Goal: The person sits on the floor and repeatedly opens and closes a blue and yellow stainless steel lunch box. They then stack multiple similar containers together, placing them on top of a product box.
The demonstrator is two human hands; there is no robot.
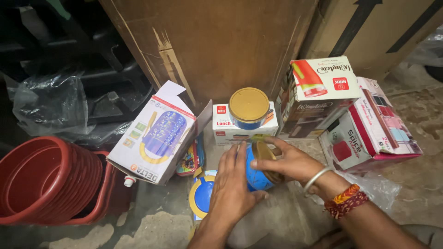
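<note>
A blue round container point(255, 174) with a gold lid point(266, 157) lies tilted between my hands. My left hand point(232, 182) wraps around its body from the left. My right hand point(288, 161), with a metal bangle and a red-orange thread band on the wrist, grips the lid. A second blue container with a gold lid point(249, 108) stands on a white box point(223, 125) just beyond. A blue and yellow round piece point(201, 195) lies on the floor under my left hand.
An open white box picturing a blue bottle point(154, 136) leans at the left. A stack of red tubs point(44, 180) sits at the far left. Red-and-white product boxes point(364, 124) stand at the right. Large cardboard cartons point(217, 46) rise behind. Clear plastic point(50, 103) lies at the back left.
</note>
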